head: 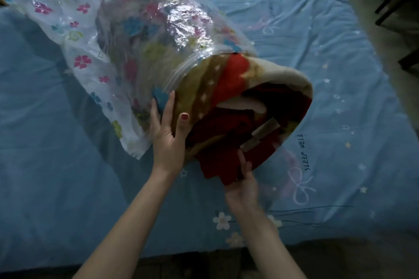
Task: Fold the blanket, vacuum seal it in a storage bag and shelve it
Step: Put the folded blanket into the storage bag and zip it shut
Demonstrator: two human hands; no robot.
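I see the folded blanket half inside the storage bag (sealing and shelving remain); left hand presses flat, right hand seemingly grasps blanket.

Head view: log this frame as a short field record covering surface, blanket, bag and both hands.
surface: blue printed bedsheet
blanket: folded red, tan and cream fleece blanket, partly inside the bag, near end sticking out
bag: clear flower-printed plastic storage bag, mouth unsealed
left hand: fingers straight, flat against the bag mouth and blanket side
right hand: at the blanket's red end; grip unclear, blurred
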